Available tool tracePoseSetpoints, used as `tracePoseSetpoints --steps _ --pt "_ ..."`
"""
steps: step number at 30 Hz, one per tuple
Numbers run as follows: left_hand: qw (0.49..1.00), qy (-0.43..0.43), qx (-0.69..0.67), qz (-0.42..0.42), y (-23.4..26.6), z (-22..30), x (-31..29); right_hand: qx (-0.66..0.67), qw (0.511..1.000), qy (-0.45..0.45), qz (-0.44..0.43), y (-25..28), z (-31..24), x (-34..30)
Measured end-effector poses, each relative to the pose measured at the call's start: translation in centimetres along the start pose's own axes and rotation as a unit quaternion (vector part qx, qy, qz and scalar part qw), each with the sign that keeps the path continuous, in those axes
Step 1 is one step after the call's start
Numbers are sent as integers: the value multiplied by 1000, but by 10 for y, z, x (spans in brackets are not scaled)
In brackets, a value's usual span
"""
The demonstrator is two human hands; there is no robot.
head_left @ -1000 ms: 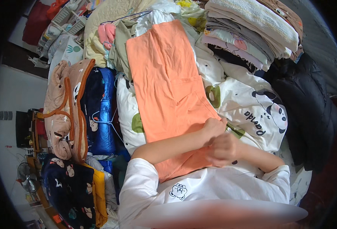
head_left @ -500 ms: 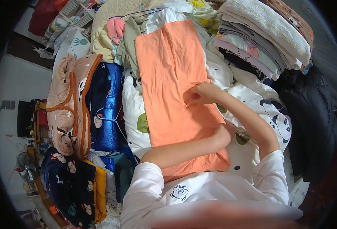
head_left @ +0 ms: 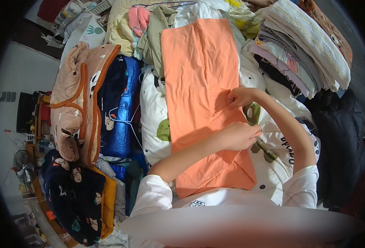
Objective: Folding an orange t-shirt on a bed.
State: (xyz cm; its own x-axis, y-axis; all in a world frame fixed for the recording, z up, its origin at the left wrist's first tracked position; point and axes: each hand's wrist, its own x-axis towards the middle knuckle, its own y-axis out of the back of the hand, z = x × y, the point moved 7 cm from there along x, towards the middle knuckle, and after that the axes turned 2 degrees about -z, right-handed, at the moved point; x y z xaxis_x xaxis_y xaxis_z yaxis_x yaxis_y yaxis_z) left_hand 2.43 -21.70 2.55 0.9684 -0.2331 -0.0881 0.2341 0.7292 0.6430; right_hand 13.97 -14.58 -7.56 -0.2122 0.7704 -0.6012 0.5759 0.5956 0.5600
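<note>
A long orange cloth point(head_left: 197, 78), folded into a strip, lies lengthwise in front of me on a white panda-print quilt point(head_left: 151, 120). My right hand point(head_left: 241, 97) is closed in a pinch at the cloth's right edge, creasing the fabric there. Nearer to me, my left hand point(head_left: 244, 136) reaches across the cloth to the same edge, its fingers bent together. A little orange fabric shows at its fingertips. The near right corner of the cloth hangs loosely folded, and its near end meets my white shirt.
At the left stand a folded beige blanket point(head_left: 69, 89) with brown trim, a shiny blue garment point(head_left: 126, 111), a blue hanger point(head_left: 122, 120) and a dark printed blanket point(head_left: 73, 194). Stacked towels point(head_left: 304, 37) sit far right, above a black padded jacket point(head_left: 341, 140). Loose clothes point(head_left: 155, 31) lie beyond the cloth.
My right hand has moved from the cloth's middle to its right edge. My left hand has shifted slightly away from me along that edge. The whole view has shifted a little.
</note>
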Motion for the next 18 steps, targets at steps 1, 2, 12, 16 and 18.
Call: tracePoseSetpoints --steps 1,2,12,16,18 --pt "1000 -25 -14 -1 2 2 -2 66 998 19 10 3 -2 0" --pt "1000 -25 -17 1 4 1 -6 133 990 38 20 6 -4 0" --pt "970 110 -208 60 129 -64 -91 380 923 34 44 12 7 19" --pt "974 142 54 165 158 -115 -122 574 812 -27 101 2 8 27" --pt "970 176 4 167 166 -133 -132 656 745 -54 112 -4 13 30"
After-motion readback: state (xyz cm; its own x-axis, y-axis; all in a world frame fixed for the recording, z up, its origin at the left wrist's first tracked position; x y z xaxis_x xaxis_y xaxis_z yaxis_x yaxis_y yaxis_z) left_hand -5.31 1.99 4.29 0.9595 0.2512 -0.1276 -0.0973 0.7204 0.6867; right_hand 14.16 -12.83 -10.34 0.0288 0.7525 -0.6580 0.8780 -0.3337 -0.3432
